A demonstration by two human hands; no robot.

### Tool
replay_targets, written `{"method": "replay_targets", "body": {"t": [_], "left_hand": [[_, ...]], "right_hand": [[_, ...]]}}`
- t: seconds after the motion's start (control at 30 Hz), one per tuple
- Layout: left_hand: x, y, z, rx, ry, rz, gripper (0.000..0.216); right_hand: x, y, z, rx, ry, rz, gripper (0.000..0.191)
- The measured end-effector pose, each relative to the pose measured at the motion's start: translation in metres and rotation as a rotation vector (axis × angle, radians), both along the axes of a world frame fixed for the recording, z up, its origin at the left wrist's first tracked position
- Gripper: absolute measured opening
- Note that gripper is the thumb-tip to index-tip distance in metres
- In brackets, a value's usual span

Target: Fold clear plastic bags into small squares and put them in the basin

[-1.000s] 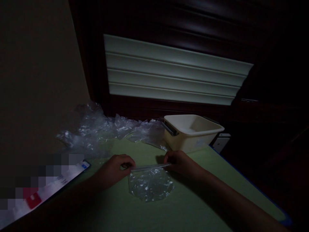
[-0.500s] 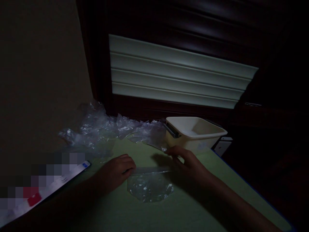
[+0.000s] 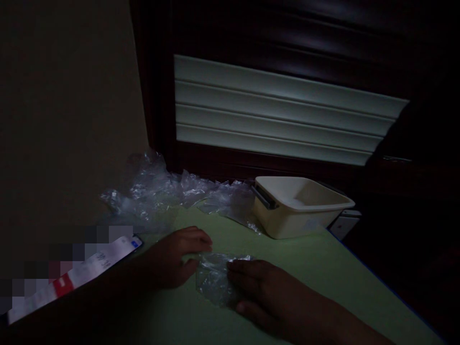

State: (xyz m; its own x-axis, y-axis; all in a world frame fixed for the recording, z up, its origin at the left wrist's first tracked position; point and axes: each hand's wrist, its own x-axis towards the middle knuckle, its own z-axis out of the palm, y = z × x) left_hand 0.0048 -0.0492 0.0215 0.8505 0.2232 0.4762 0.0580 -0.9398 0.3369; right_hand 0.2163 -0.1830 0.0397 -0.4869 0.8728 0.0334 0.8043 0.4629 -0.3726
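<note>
A small clear plastic bag [image 3: 213, 282] lies flat on the green tabletop [image 3: 201, 318]. My right hand [image 3: 264, 294] rests over the bag's right side, fingers stretched out and pressing on it. At the bag's upper left corner is my left hand [image 3: 179, 256], its fingers extended and the thumb apart from them. Those fingertips are at the bag's edge; whether they touch it is too dark to tell. Part of the bag is hidden under my right hand.
Several crumpled clear plastic bags [image 3: 151, 191] are heaped along the back left. A cream plastic tub [image 3: 298, 218] with dark handles stands at the back right, a white device [image 3: 345, 224] behind it. A lit phone [image 3: 104, 263] lies at left. Dark louvred woodwork [image 3: 269, 110] rises behind.
My right hand has come down from near the tub onto the bag, its fingers now stretched out. My left hand's fingers have opened. The view has shifted slightly left.
</note>
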Motion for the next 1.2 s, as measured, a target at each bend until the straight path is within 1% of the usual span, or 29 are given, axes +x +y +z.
{"method": "replay_targets", "body": {"t": [0.07, 0.13, 0.2, 0.23, 0.33, 0.47, 0.57, 0.63, 0.7, 0.8, 0.9, 0.97, 1.07, 1.13, 1.2], "left_hand": [[-0.001, -0.011, 0.006, 0.094, 0.102, -0.023, 0.032], [-0.002, -0.023, 0.007, 0.176, 0.225, -0.026, 0.022], [-0.004, -0.031, 0.005, 0.198, 0.307, 0.004, 0.019], [-0.006, -0.033, 0.003, 0.179, 0.317, 0.028, 0.022], [-0.012, -0.037, -0.003, 0.073, 0.252, 0.077, 0.032], [-0.017, -0.037, -0.010, 0.054, 0.125, 0.098, 0.038], [-0.019, -0.037, -0.012, 0.059, 0.154, 0.143, 0.049], [-0.019, -0.039, -0.011, 0.078, 0.193, 0.140, 0.055], [-0.019, -0.041, -0.009, 0.112, 0.206, 0.111, 0.055], [-0.018, -0.044, -0.006, 0.157, 0.189, 0.087, 0.044], [-0.016, -0.045, -0.005, 0.166, 0.176, 0.092, 0.034], [-0.015, -0.045, -0.004, 0.153, 0.175, 0.107, 0.031], [-0.015, -0.045, -0.004, 0.127, 0.200, 0.125, 0.029], [-0.015, -0.044, -0.003, 0.125, 0.213, 0.130, 0.029], [-0.016, -0.044, -0.003, 0.128, 0.217, 0.131, 0.029]], "right_hand": [[0.000, 0.000, 0.001, -0.008, 0.012, 0.009, 0.032], [0.002, 0.000, 0.001, -0.019, 0.022, 0.009, 0.032], [0.005, 0.002, 0.000, -0.022, 0.032, 0.005, 0.032], [0.006, 0.003, -0.001, -0.018, 0.040, -0.001, 0.032], [0.009, 0.006, -0.003, -0.006, 0.076, -0.014, 0.032], [0.007, 0.010, -0.005, 0.003, 0.114, -0.030, 0.027], [0.005, 0.012, -0.005, 0.024, 0.101, -0.014, 0.025], [0.004, 0.013, -0.005, 0.026, 0.090, -0.007, 0.024], [0.004, 0.014, -0.003, 0.025, 0.100, -0.015, 0.023], [0.004, 0.015, 0.001, 0.029, 0.096, -0.022, 0.024], [0.002, 0.018, 0.004, 0.079, 0.006, -0.045, 0.032], [-0.003, 0.019, 0.005, 0.100, -0.076, -0.054, 0.042], [-0.014, 0.019, 0.004, 0.024, -0.169, 0.004, 0.056], [-0.021, 0.017, 0.003, -0.049, -0.177, 0.047, 0.063], [-0.025, 0.016, 0.002, -0.096, -0.158, 0.059, 0.068]]}}
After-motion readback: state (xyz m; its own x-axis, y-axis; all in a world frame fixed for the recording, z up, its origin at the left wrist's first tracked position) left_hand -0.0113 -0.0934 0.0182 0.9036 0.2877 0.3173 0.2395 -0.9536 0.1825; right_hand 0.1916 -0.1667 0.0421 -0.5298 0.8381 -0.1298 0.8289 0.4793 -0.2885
